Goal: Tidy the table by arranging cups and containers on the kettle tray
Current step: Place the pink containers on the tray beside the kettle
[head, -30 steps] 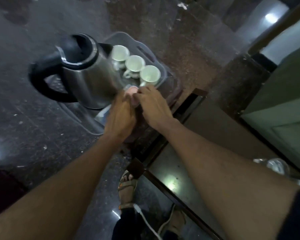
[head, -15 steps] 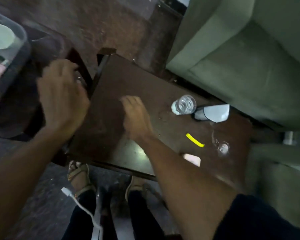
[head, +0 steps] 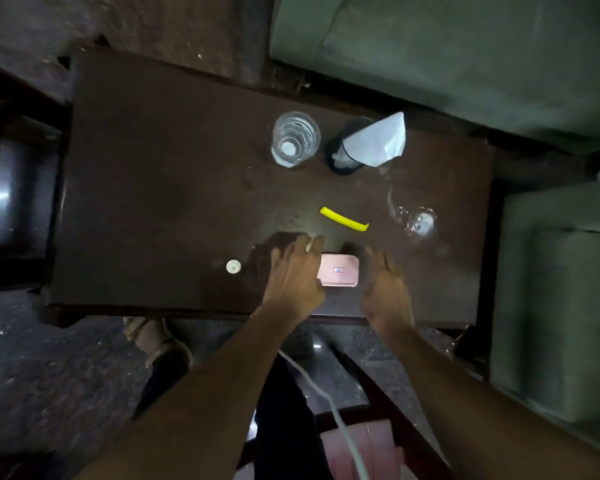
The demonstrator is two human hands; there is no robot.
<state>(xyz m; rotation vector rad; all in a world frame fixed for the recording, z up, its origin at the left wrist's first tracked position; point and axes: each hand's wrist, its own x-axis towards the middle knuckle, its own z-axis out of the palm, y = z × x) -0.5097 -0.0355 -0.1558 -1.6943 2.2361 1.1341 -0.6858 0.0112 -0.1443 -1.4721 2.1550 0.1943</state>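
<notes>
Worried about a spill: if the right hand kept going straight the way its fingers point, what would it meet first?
Probably nothing soon: the right hand points up past the pink box and yellow strip; the dark holder lies farther on, though depth is unclear.

Head view: looked steeply down from above, close over the dark table.
Shared views: only one.

A home living room, by the look of it. A low dark wooden coffee table stands against a grey-green upholstered sofa, on speckled stone flooring. Beyond the fingers stand a clear ribbed drinking glass and a black holder with white tissue.
</notes>
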